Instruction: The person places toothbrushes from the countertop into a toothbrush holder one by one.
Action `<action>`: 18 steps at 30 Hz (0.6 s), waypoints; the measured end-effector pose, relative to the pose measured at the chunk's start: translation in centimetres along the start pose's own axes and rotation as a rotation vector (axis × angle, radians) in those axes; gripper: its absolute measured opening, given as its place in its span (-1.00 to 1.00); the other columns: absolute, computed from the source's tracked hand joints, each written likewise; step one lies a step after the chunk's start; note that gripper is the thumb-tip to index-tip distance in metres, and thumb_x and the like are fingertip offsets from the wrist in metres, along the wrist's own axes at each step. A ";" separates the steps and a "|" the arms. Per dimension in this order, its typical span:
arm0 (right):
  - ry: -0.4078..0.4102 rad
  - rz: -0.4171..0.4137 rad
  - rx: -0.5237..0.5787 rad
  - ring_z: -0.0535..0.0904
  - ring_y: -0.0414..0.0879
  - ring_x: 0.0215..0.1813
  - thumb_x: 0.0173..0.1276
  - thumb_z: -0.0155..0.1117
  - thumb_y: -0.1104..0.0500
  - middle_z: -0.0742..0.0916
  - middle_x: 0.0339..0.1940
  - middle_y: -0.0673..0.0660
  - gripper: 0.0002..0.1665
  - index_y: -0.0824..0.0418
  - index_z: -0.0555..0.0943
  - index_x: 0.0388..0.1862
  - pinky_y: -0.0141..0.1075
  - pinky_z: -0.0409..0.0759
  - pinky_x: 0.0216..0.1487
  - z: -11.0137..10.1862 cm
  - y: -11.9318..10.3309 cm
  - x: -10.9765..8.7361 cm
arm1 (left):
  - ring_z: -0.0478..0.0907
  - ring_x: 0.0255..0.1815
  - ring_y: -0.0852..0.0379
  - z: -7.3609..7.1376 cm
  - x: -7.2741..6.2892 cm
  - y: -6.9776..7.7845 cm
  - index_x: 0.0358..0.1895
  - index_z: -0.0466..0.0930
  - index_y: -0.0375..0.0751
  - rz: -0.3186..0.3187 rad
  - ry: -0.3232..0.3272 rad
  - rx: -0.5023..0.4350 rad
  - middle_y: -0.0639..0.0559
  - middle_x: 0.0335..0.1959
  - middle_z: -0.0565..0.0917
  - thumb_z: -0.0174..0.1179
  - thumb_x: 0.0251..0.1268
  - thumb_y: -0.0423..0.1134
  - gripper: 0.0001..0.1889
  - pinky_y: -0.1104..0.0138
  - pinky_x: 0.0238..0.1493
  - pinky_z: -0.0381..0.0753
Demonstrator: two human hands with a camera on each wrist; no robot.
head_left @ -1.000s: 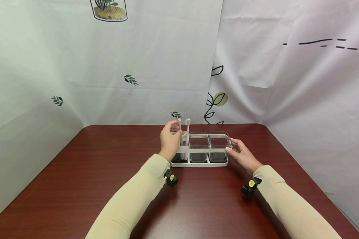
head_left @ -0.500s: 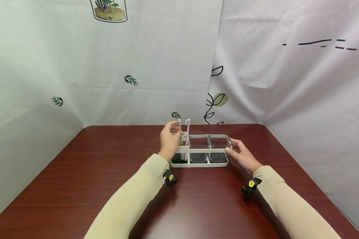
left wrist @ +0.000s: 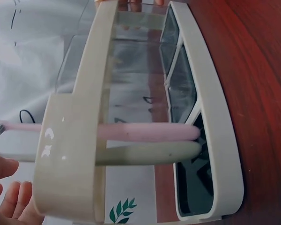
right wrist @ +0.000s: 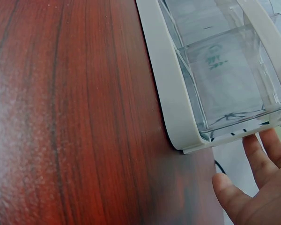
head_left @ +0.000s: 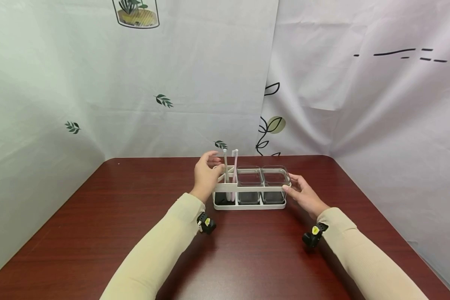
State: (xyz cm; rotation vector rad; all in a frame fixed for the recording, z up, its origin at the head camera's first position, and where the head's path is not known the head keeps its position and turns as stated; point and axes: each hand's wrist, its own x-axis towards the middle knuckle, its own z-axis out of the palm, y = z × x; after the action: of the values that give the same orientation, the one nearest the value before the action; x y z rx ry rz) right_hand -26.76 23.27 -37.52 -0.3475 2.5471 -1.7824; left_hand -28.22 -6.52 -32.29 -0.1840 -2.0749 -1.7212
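Observation:
A white toothbrush holder (head_left: 249, 188) with two clear cups stands upright on the table. Its left compartment holds a pink toothbrush (head_left: 234, 171) and a grey-green toothbrush (head_left: 226, 173), bristles up. In the left wrist view both handle ends rest near the dark base pad (left wrist: 196, 187). My left hand (head_left: 205, 175) is by the holder's left end, thumb and fingers apart, with nothing gripped. My right hand (head_left: 305, 196) holds the right end of the holder's upper frame, thumb in front and fingers behind. The right wrist view shows fingertips (right wrist: 253, 145) against that end.
The clear cups (head_left: 274, 177) sit side by side in the middle and right compartments. Under everything is a dark red wooden table (head_left: 135, 233). A pale printed cloth (head_left: 195, 75) hangs behind the table's back edge and along its sides.
My left hand has let go of the grey-green toothbrush and shifted slightly left. The toothbrush stays standing in its compartment. My right hand and the holder look unmoved.

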 end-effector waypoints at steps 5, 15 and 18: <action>-0.003 0.004 0.001 0.24 0.31 0.40 0.49 0.11 0.11 0.28 0.41 0.42 -0.27 0.29 0.05 0.48 0.20 0.30 0.30 0.0 0.0 0.0 | 0.60 -0.09 -0.08 -0.6 0.4 0.0 0.10 0.53 -0.35 -0.010 0.036 -0.073 -0.27 -0.13 0.61 0.23 0.14 -0.54 -0.60 0.44 -0.26 0.54; -0.004 0.014 0.000 0.24 0.30 0.41 0.49 0.10 0.10 0.27 0.42 0.41 -0.26 0.29 0.04 0.49 0.20 0.31 0.29 -0.1 -0.1 -0.1 | 0.58 -0.07 -0.08 -2.1 1.2 0.5 0.20 0.43 -0.37 -0.200 0.000 -0.333 -0.32 -0.02 0.54 0.19 0.21 -0.55 -0.55 0.04 0.07 0.59; -0.002 0.017 0.000 0.25 0.30 0.40 0.49 0.11 0.10 0.27 0.42 0.41 -0.26 0.28 0.04 0.49 0.19 0.33 0.28 0.0 -0.1 -0.1 | 0.57 0.02 -0.16 -2.6 1.5 0.3 0.23 0.40 -0.36 -0.238 -0.006 -0.343 -0.29 0.01 0.53 0.19 0.24 -0.53 -0.54 0.03 0.09 0.57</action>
State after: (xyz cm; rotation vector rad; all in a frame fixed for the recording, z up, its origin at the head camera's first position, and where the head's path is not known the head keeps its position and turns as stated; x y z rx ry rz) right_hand -26.69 23.29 -37.42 -0.3269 2.5403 -1.7756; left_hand -28.79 -9.16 -31.10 -0.0451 -1.8513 -2.2165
